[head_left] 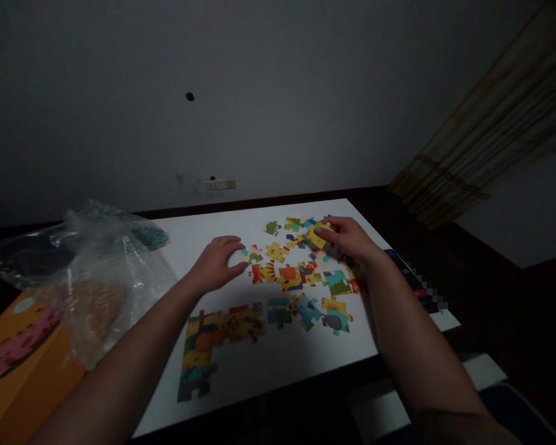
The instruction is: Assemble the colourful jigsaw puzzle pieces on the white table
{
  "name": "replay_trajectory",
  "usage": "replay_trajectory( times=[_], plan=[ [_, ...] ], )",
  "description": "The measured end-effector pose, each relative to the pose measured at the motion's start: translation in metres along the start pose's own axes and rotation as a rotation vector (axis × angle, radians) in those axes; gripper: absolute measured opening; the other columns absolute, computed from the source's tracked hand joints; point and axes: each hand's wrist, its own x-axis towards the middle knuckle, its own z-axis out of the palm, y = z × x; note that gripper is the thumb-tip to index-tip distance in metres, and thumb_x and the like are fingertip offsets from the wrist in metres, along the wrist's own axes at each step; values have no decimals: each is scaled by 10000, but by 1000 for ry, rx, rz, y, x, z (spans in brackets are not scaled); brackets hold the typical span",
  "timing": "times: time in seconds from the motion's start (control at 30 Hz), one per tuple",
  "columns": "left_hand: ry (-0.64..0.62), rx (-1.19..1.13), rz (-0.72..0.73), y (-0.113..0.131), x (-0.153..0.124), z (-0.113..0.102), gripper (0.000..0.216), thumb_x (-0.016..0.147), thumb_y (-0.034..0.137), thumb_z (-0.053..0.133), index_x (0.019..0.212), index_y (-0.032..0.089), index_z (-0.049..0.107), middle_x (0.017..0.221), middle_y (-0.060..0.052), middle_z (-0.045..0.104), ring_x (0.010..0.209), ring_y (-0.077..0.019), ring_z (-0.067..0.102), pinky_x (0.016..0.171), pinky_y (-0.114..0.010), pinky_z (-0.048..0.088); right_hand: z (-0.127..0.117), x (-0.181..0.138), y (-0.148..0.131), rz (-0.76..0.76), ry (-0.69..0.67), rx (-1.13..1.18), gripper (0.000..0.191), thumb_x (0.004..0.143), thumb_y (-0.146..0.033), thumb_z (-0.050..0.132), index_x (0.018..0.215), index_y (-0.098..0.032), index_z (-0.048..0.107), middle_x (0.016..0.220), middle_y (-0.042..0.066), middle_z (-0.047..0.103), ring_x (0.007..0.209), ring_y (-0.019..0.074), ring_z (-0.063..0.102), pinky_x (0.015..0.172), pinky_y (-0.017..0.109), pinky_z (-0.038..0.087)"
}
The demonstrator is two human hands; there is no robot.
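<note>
Colourful jigsaw pieces [301,275] lie scattered over a white table [278,364]. A joined corner section of the puzzle [213,340] sits near the front left. My left hand [217,262] rests on the table with its fingertips on a loose green and red piece [252,252]. My right hand [345,240] is at the far right of the scatter, its fingers pinching a yellow puzzle piece [317,235] just above the others.
A crumpled clear plastic bag [97,272] lies at the table's left edge, over an orange puzzle box [18,364]. A dark flat object [412,281] lies along the right edge. A wall with a socket [220,184] stands behind, a curtain [491,148] at the right.
</note>
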Motion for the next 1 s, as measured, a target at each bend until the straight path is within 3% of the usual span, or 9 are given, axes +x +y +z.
replay_trajectory(
  times=[0.2, 0.3, 0.4, 0.57, 0.67, 0.87, 0.93, 1.0],
  plan=[
    [3, -8, -1, -2, 0, 0, 487, 976, 589, 760, 1324, 249, 785, 1547, -158, 725, 1459, -404, 635, 1271, -666, 504, 8, 6, 1, 10, -42, -30, 310, 1003, -480, 625, 835, -241, 730, 729, 36, 684, 692, 224, 617, 671, 366, 507],
    [1, -12, -5, -3, 0, 0, 502, 971, 599, 763, 1328, 247, 787, 1548, -162, 724, 1458, -411, 635, 1272, -675, 502, 3, 8, 9, 5, 31, -110, 261, 1001, -442, 647, 994, -233, 803, 784, 41, 728, 720, 234, 641, 684, 364, 495],
    [0, -13, -2, -5, 0, 0, 505, 973, 605, 760, 1332, 252, 787, 1558, -159, 718, 1465, -413, 631, 1273, -675, 502, -7, 9, 20, -11, 158, -367, 324, 1030, -415, 639, 1215, -235, 834, 880, 57, 799, 782, 254, 696, 717, 368, 490],
    [-7, 4, 14, -7, 0, 0, 516, 974, 608, 756, 1339, 244, 781, 1554, -170, 720, 1462, -416, 637, 1274, -677, 497, -20, 8, 29, 8, 231, -669, 347, 1071, -359, 592, 1264, -224, 846, 1128, 136, 863, 991, 318, 758, 827, 401, 522],
    [-7, 0, 14, -7, 1, 0, 516, 975, 613, 750, 1338, 248, 779, 1549, -167, 723, 1460, -415, 641, 1282, -674, 493, -27, 6, 27, 54, 322, -690, 355, 1060, -306, 571, 1259, -215, 852, 1242, 167, 849, 1100, 346, 764, 894, 421, 540],
    [-8, 5, 16, -8, 3, -1, 520, 961, 622, 747, 1327, 254, 783, 1545, -162, 728, 1453, -423, 644, 1280, -685, 488, -53, -6, 23, 204, 790, -597, 436, 1056, -316, 558, 1361, -213, 853, 1322, 185, 841, 1159, 374, 775, 993, 473, 581],
    [-4, 11, 24, -10, 3, -1, 518, 961, 627, 745, 1322, 259, 781, 1542, -157, 730, 1443, -419, 651, 1279, -684, 489, -57, -8, 24, 255, 824, -543, 428, 1044, -342, 604, 1363, -206, 853, 1280, 188, 854, 1157, 389, 780, 1010, 496, 585],
    [-5, 17, 32, -11, 3, 0, 524, 962, 631, 742, 1325, 256, 780, 1539, -157, 731, 1439, -418, 654, 1281, -682, 488, -57, -7, 26, 278, 760, -488, 406, 1029, -339, 639, 1332, -187, 864, 1265, 200, 855, 1163, 394, 781, 1025, 508, 579]
  ],
)
